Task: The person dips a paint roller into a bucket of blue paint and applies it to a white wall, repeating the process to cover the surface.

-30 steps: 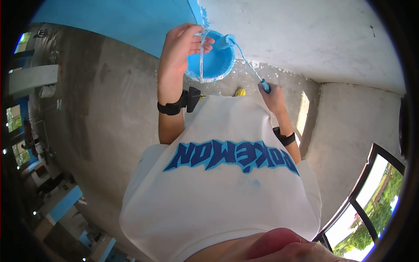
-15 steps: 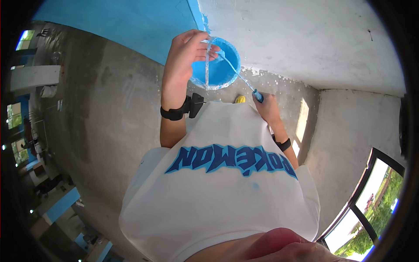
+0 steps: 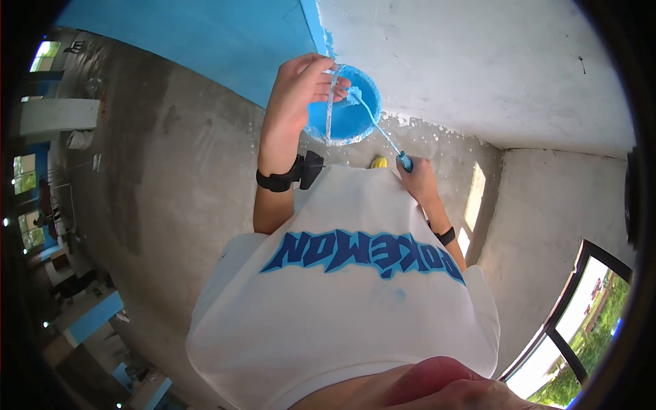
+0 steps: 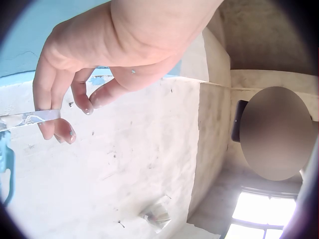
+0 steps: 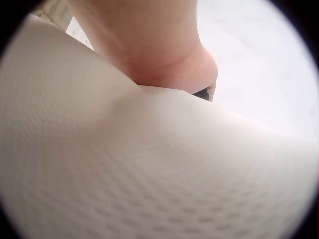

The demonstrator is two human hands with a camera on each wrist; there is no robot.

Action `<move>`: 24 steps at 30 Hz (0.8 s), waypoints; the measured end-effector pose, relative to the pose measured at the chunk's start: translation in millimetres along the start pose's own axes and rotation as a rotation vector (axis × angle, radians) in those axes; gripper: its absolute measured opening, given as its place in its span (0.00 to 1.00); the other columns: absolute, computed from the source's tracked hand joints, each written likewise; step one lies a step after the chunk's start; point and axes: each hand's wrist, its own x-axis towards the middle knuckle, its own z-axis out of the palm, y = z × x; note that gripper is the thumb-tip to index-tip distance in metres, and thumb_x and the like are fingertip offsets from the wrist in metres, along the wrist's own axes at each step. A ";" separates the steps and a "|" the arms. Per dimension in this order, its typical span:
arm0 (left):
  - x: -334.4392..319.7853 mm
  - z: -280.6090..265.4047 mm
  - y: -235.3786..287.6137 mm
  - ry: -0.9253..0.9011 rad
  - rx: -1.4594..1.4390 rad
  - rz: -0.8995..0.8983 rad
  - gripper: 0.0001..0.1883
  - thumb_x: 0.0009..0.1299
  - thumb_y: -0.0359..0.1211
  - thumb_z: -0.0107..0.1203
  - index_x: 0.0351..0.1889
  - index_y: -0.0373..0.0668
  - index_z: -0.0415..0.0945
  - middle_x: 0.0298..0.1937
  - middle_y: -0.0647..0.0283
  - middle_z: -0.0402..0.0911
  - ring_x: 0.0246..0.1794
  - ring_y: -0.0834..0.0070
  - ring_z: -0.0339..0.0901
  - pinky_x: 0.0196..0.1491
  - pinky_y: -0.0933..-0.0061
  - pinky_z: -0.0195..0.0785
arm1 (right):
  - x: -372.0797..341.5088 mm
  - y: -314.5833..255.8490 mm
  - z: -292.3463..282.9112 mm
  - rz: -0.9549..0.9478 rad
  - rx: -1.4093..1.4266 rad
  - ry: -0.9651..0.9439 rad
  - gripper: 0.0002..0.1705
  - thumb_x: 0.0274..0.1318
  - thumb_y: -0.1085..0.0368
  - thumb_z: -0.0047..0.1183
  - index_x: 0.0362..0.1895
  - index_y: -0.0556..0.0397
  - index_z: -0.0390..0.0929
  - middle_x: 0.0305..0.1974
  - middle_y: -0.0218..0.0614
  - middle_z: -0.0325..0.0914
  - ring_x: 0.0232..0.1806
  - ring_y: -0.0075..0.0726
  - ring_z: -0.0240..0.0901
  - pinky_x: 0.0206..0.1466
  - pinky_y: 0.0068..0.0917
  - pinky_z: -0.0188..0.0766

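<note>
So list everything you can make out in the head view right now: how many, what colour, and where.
bucket: one, blue, upper middle
bucket handle: one, whitish, across the bucket's opening
paint roller: one, blue, head at the bucket's opening
blue wall: one, upper left
whitish walls: two, upper right and right
floor: one, grey, between the walls and the person
window: one, dark-framed, lower right; more at far left
shirt: one, white with blue lettering, centre
footwear: one piece showing, yellow, beyond the shirt hem
wristbands: two, black, one per arm
left hand: one, bare, holding the bucket handle
right hand: one, bare, gripping the paint roller
</note>
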 end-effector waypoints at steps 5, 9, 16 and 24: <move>0.6 0.2 -2.8 0.014 0.007 0.017 0.13 0.68 0.37 0.51 0.35 0.35 0.74 0.33 0.47 0.83 0.29 0.66 0.82 0.36 0.71 0.77 | -0.6 -4.2 -7.4 0.037 0.003 -0.012 0.14 0.53 0.61 0.56 0.26 0.63 0.77 0.19 0.58 0.69 0.24 0.64 0.68 0.31 0.44 0.68; -1.0 -1.2 -1.8 0.017 -0.006 0.014 0.12 0.68 0.37 0.51 0.35 0.35 0.74 0.33 0.47 0.83 0.29 0.66 0.82 0.36 0.72 0.76 | 1.9 0.6 -3.3 0.006 -0.005 -0.005 0.15 0.54 0.61 0.56 0.27 0.63 0.77 0.19 0.57 0.69 0.23 0.64 0.68 0.30 0.44 0.67; -1.1 -3.2 -3.2 0.028 0.009 0.019 0.12 0.68 0.38 0.50 0.36 0.36 0.74 0.34 0.47 0.83 0.30 0.65 0.82 0.38 0.70 0.76 | 2.9 -7.4 -8.5 0.065 0.009 -0.029 0.15 0.54 0.60 0.56 0.28 0.63 0.78 0.19 0.57 0.70 0.24 0.65 0.68 0.29 0.44 0.67; -2.3 -5.1 -1.7 0.032 0.016 0.021 0.13 0.69 0.38 0.50 0.38 0.36 0.73 0.35 0.46 0.83 0.31 0.64 0.82 0.39 0.69 0.76 | 7.6 -10.1 -11.7 0.056 -0.013 -0.062 0.16 0.55 0.60 0.55 0.28 0.64 0.77 0.20 0.58 0.70 0.25 0.66 0.68 0.31 0.44 0.68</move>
